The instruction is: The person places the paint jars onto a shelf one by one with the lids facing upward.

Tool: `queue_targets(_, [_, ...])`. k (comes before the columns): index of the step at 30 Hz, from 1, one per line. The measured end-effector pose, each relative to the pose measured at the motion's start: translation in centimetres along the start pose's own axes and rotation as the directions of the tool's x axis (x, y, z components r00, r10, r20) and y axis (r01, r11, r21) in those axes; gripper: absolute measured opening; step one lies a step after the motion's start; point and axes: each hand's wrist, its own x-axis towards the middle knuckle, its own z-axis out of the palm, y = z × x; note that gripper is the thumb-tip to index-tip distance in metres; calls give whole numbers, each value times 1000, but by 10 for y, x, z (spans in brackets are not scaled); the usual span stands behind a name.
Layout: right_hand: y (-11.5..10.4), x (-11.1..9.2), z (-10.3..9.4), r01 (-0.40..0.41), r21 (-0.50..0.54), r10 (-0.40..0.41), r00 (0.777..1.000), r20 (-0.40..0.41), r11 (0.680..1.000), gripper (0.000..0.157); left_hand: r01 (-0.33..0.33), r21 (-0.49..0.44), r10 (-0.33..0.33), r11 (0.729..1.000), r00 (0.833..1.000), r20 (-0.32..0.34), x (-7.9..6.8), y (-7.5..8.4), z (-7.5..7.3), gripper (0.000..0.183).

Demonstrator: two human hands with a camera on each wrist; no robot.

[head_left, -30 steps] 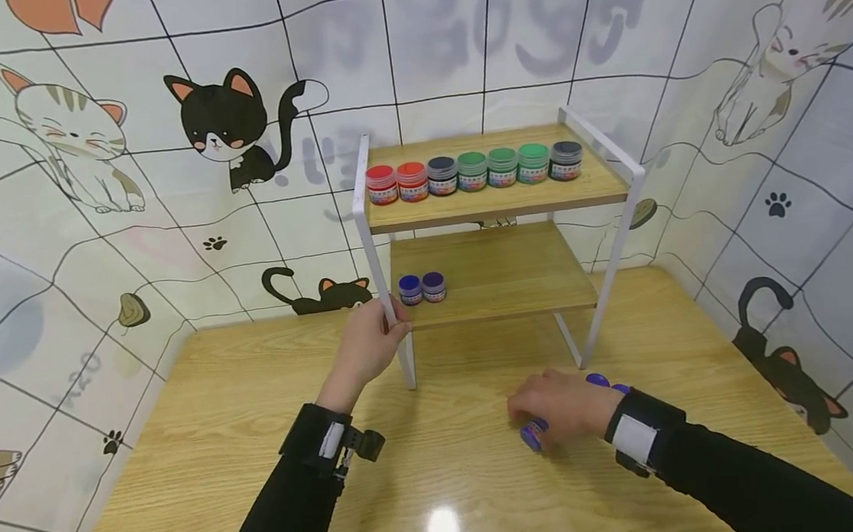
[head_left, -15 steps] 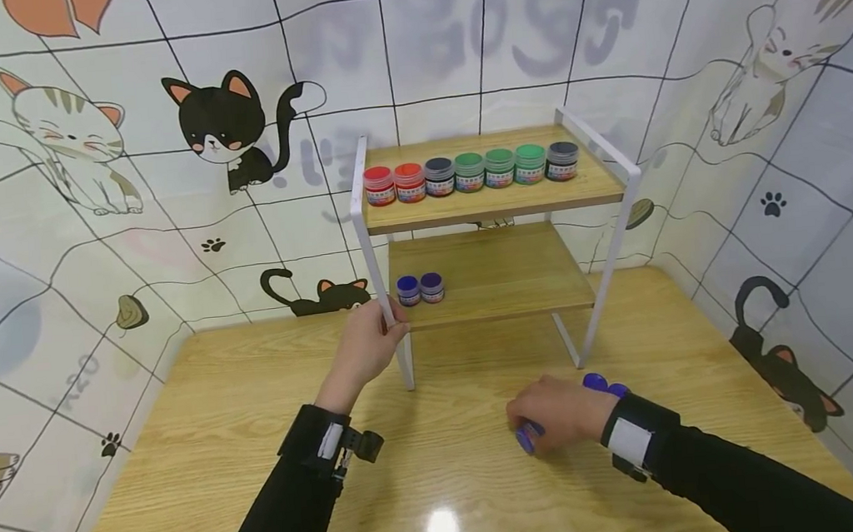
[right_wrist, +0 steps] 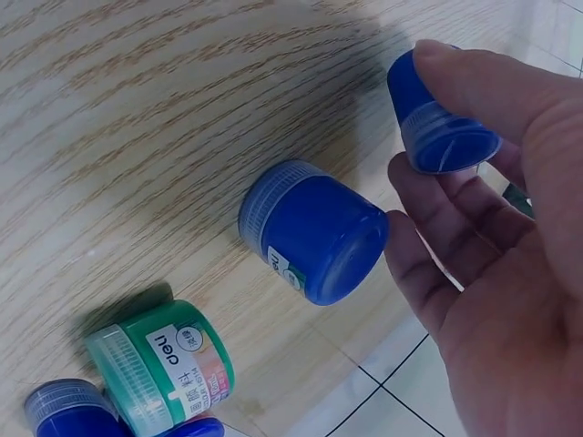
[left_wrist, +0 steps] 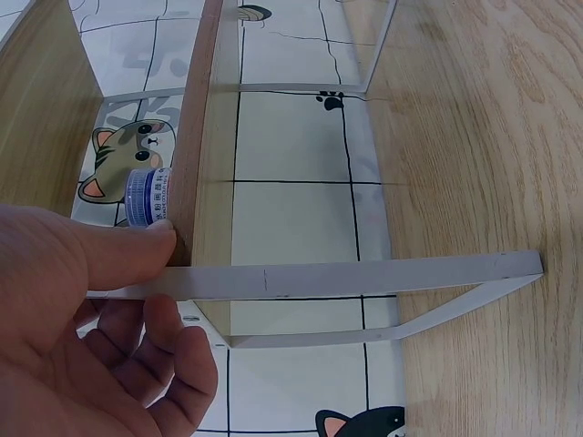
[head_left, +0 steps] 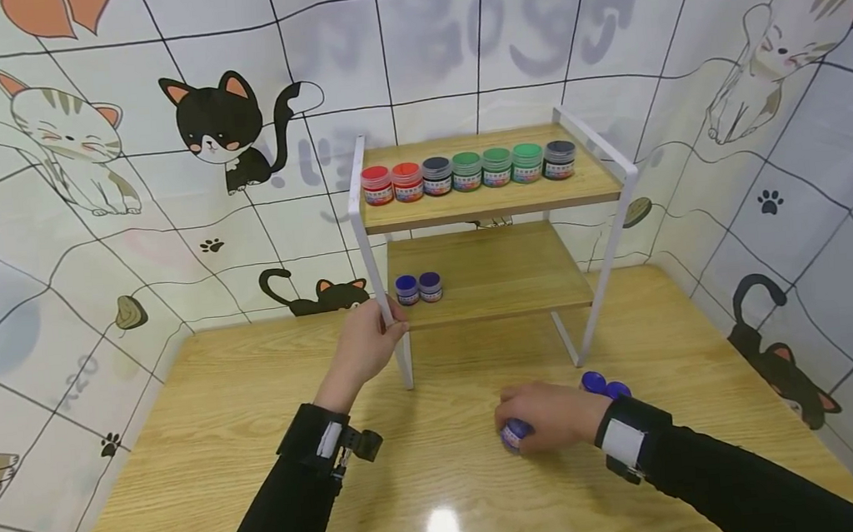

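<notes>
My left hand grips the white front-left post of a two-tier shelf, its thumb beside the lower board's edge. Two small blue paint jars stand side by side at the left of that lower board. Low over the table's front, my right hand holds another blue paint jar between thumb and fingers, tilted. A second blue jar lies close to its lower fingertips in the right wrist view. A green jar lies farther off, with more blue jars around it.
On the upper board stands a row of red, orange, dark and green jars. Blue lids show behind my right wrist. Cat-patterned sheeting rises behind and beside the wooden table.
My right hand has shifted a little to the left with the jar, which has turned so its label shows more. The left hand stays on the shelf post.
</notes>
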Motion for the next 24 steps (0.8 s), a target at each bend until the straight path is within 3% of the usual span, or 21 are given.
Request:
queue_targets(9, [2,3,0,2,-14,-2,1000,-5,1000,27,9,-6,-9,1000,1000,2,0,0,-1,5])
queue_targets(17, [3,6,1,67,0,-67,996,-55,998,26,12,-13,-11,1000,1000,8,1,0,-1,5])
queue_targets(24, [3,8,1,70,6,-70,997,-40,997,25,17,-9,-17,1000,1000,7,-1,0,0,6])
